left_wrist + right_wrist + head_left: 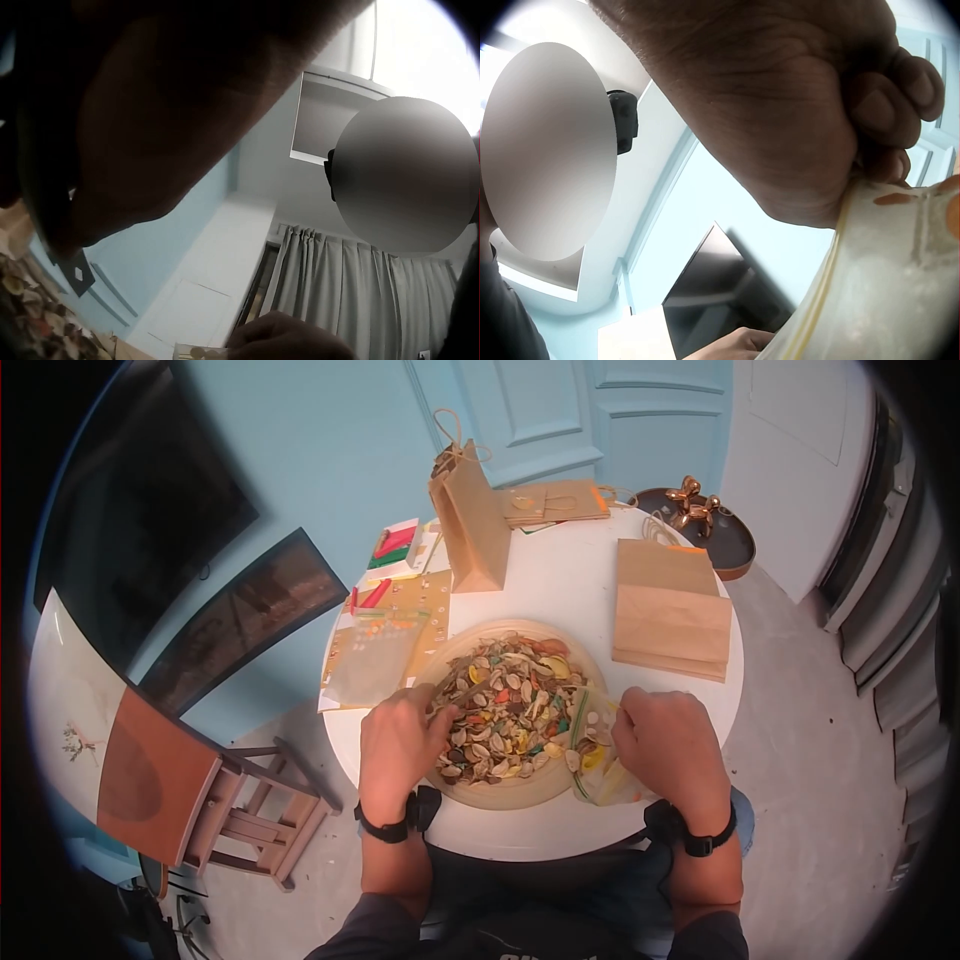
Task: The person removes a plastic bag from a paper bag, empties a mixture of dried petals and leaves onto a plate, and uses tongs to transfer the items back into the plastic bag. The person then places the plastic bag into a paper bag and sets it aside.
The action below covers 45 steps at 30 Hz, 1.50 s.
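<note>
I watched the clear zip bag (pixel 603 768) at the near right edge of the big round bowl (pixel 500 800). It had some yellow and pale bits inside, and its green edge was next to the bowl. The right hand (pixel 675 745) had its fingers bent in and pinched the bag near the top, with no wide gap. The left hand (pixel 400 738) was over the left side of the bowl, its fingers closed around a thin tool (pixel 85 283); I could not tell what kind.

The bowl was full of dry bits (pixel 505 710), mostly brown, with some yellow, orange and green. It sat on a round white table (pixel 500 844). Behind it stood a tall brown paper bag (pixel 470 525). A folded paper bag (pixel 672 620) lay to the right, and a flat clear bag (pixel 375 660) lay to the left.
</note>
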### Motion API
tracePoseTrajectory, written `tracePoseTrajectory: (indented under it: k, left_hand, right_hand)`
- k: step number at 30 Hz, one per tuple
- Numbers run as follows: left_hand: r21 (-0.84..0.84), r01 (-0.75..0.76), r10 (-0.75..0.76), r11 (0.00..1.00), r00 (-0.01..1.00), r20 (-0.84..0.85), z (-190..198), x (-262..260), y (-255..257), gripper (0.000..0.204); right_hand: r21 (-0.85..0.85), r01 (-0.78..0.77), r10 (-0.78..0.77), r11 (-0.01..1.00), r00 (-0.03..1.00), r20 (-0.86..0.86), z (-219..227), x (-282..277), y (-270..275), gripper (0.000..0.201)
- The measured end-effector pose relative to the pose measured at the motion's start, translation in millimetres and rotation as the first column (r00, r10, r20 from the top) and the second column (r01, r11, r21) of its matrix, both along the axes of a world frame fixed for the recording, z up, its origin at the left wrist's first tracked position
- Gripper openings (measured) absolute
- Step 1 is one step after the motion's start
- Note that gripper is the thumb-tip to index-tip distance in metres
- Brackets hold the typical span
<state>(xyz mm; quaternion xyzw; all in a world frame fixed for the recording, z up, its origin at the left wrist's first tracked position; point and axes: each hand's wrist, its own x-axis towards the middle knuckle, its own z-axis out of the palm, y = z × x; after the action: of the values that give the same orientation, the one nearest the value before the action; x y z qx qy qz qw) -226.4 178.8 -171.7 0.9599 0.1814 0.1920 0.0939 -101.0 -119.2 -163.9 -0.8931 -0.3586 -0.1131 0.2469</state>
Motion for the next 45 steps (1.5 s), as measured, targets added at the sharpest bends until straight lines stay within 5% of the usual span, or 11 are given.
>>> tracePoseTrajectory:
  k: [10,28,34,39,45]
  left_hand:
    - [-0.029,0.002,-0.004,1.0,0.997,-0.08,-24.6,13.5,13.4,0.03]
    - [-0.014,0.014,-0.015,1.0,0.998,-0.06,0.5,-0.9,0.3,0.023]
    - [-0.085,0.232,-0.223,0.969,0.97,0.099,13.5,-15.3,-44.4,0.016]
    - [-0.137,0.546,-0.538,0.826,0.838,0.096,11.3,-10.8,-87.3,0.032]
    - [-0.154,0.44,-0.439,0.885,0.898,0.04,14.4,-14.3,-70.7,0.036]
  right_hand:
    - [-0.008,-0.002,0.002,1.0,1.0,-0.002,-0.2,-1.1,7.3,0.021]
    - [0.011,-0.012,0.012,1.0,1.0,-0.016,1.3,-0.8,4.4,0.019]
    - [0.007,-0.013,0.013,1.0,1.0,0.011,0.4,-1.5,1.2,0.019]
    - [-0.009,-0.005,0.005,1.0,0.999,0.037,-1.0,-0.2,-0.7,0.019]
    - [0.042,0.023,-0.025,0.999,0.999,0.035,2.3,2.2,-5.5,0.018]
